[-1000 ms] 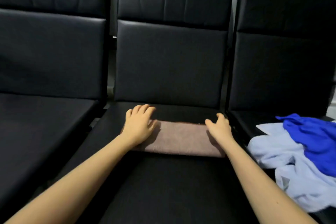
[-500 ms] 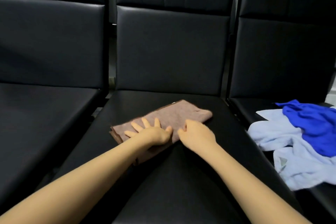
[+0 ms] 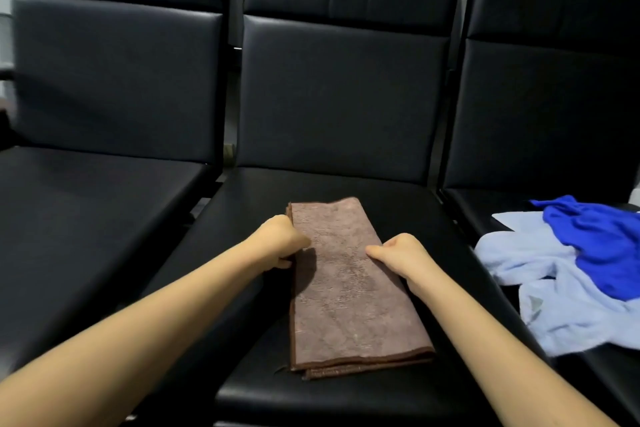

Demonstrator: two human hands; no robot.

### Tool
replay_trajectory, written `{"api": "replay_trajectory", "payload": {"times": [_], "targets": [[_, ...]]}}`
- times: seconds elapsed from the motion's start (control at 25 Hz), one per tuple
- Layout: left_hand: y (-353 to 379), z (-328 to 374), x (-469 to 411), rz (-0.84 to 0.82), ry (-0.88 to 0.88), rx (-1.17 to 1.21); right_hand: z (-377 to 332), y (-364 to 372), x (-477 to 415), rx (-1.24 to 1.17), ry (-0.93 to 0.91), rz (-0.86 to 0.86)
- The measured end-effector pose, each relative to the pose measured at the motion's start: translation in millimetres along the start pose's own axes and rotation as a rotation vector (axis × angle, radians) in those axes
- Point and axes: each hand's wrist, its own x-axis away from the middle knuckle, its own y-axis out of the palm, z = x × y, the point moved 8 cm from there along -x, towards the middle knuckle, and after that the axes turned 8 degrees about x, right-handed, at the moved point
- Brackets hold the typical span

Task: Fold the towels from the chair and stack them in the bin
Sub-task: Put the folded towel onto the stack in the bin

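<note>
Brown towel, folded into a long strip, lies lengthwise on middle chair seat. Left hand curled, pinching its left edge near the far end; right hand curled, pinching the right edge. Light blue towel and blue towel heaped on right chair seat.

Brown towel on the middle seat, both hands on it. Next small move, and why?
Probably fold the far end over toward the near end. The brown towel lies as a long strip on the middle seat, and the left hand and right hand grip its side edges nearer the far end, so halving its length looks next.
</note>
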Motion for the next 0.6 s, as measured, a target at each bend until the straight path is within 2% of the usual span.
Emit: {"api": "replay_trajectory", "payload": {"times": [0.12,0.32,0.4,0.6], "targets": [[2.6,-3.3,3.9,-0.005,-0.034,0.067,0.4,-2.4,5.8,-0.229,0.004,-0.096],[11.6,-3.9,12.2,-0.064,-0.057,-0.042,3.7,-6.1,6.5,-0.379,-0.049,-0.140],[17.5,-1.2,13.5,-0.077,-0.043,-0.007,6.3,-6.2,2.6,-0.375,-0.036,-0.132],[17.0,-4.8,13.6,-0.135,-0.195,0.477,-11.6,-6.8,7.7,-0.526,-0.115,-0.202]]}}
